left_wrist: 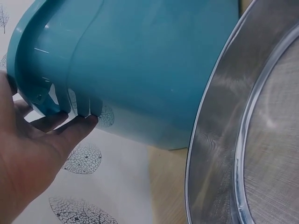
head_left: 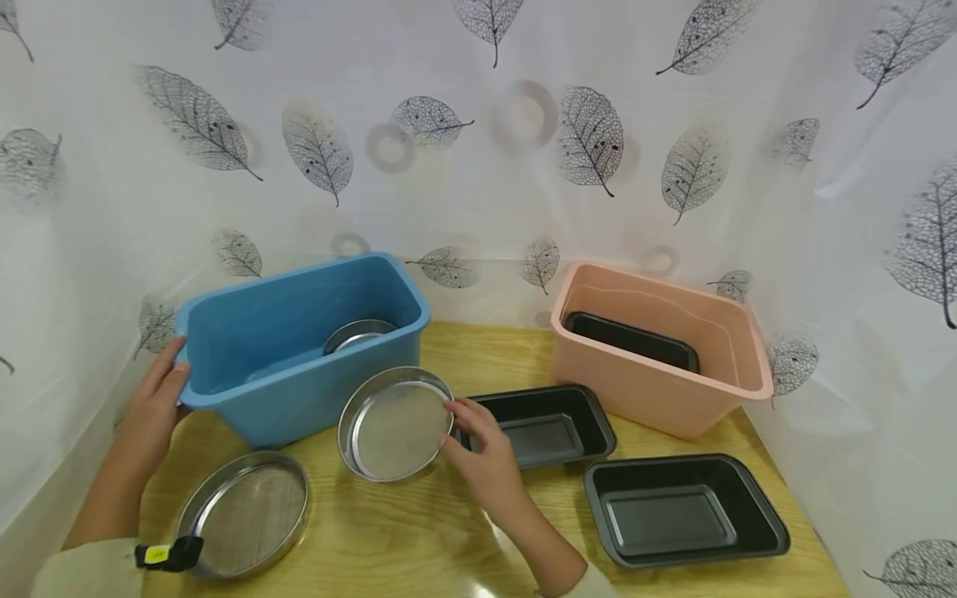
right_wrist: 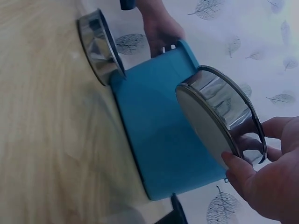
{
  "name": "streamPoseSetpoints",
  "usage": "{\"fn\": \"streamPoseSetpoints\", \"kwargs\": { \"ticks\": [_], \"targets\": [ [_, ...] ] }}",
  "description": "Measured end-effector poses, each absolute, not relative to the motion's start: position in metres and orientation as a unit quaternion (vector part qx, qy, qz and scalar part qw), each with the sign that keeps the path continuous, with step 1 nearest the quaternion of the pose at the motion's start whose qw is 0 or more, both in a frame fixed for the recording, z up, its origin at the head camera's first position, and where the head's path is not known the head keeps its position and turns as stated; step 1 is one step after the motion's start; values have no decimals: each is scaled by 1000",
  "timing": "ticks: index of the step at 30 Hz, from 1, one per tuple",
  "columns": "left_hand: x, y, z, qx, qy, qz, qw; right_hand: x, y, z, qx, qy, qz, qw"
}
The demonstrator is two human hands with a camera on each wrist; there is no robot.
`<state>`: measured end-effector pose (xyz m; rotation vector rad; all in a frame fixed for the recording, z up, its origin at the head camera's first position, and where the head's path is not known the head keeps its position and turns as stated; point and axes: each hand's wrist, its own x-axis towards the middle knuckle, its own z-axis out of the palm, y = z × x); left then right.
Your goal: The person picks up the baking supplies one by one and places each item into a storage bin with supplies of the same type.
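My left hand (head_left: 153,403) grips the rim at the left end of a blue plastic bin (head_left: 292,407); in the left wrist view its fingers curl under the bin's handle edge. My right hand (head_left: 486,461) pinches the rim of a round metal sieve (head_left: 404,428) between thumb and fingers. That sieve is tilted and held above the table, in front of the bin. Inside the bin lies another metal sieve (head_left: 360,328), partly hidden by the front wall. A larger-looking sieve (head_left: 254,519) rests on the table below the left hand.
A pink bin (head_left: 635,394) stands at the right with a dark loaf pan (head_left: 631,339) inside. Two more dark loaf pans sit on the wooden table (head_left: 389,540): one pan (head_left: 538,440) behind the right hand, another pan (head_left: 673,515) at front right. Leaf-patterned sheeting (head_left: 478,191) surrounds the table.
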<state>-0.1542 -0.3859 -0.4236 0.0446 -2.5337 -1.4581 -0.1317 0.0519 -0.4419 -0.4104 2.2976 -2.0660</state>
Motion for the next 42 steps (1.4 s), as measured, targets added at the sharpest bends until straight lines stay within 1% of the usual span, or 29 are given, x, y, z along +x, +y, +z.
{"fn": "streamPoseSetpoints", "kwargs": {
  "ticks": [9,14,21,28,37,42],
  "targets": [
    [-156,-387,-423,16,-861,-497,105,-152,61,-416,-125,724,-678,13],
    [-154,-388,-423,9,-858,-502,111,-165,58,-406,-137,703,-698,12],
    [-153,-387,-424,12,-857,-504,107,-180,52,-390,-142,669,-729,31],
    [-154,-388,-425,3,-838,-533,116,-194,45,-376,-163,649,-742,30],
    [-157,-390,-426,-12,-822,-557,118,-214,39,-365,-201,615,-762,33],
    [-155,-391,-430,-19,-803,-585,116,-220,37,-366,-213,616,-757,55]
  ]
}}
